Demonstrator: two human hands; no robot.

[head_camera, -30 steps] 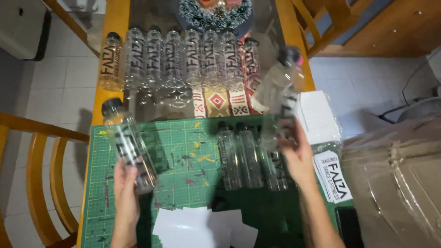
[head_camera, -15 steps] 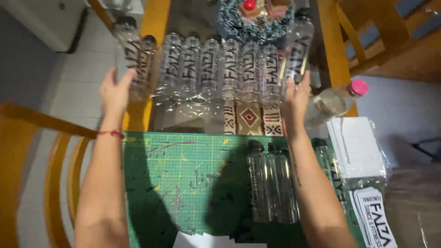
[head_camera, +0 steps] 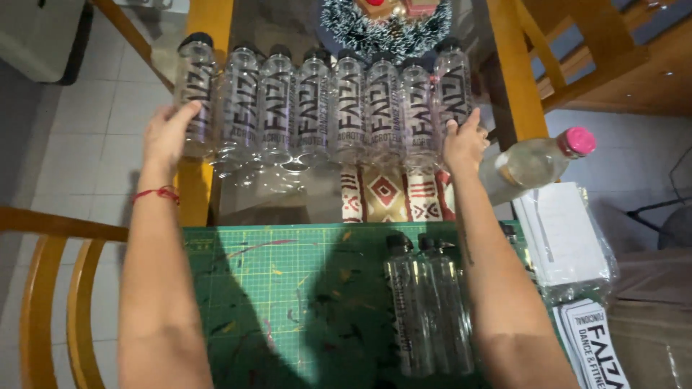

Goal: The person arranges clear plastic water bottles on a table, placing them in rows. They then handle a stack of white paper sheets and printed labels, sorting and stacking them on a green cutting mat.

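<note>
Glass-topped bench (head_camera: 252, 191) carries eight labelled clear bottles (head_camera: 317, 104) lined up at twelve o'clock. Left hand (head_camera: 167, 133) rests flat against the end bottle at ten o'clock, right hand (head_camera: 463, 142) against the one o'clock end, fingers loosely spread, gripping nothing. Unlabelled bottles (head_camera: 425, 302) lie waiting on the green cutting mat (head_camera: 274, 288).

Bottle row (head_camera: 324, 108) behind cutting mat (head_camera: 288, 288); two bottles (head_camera: 429, 302) on mat.
</note>
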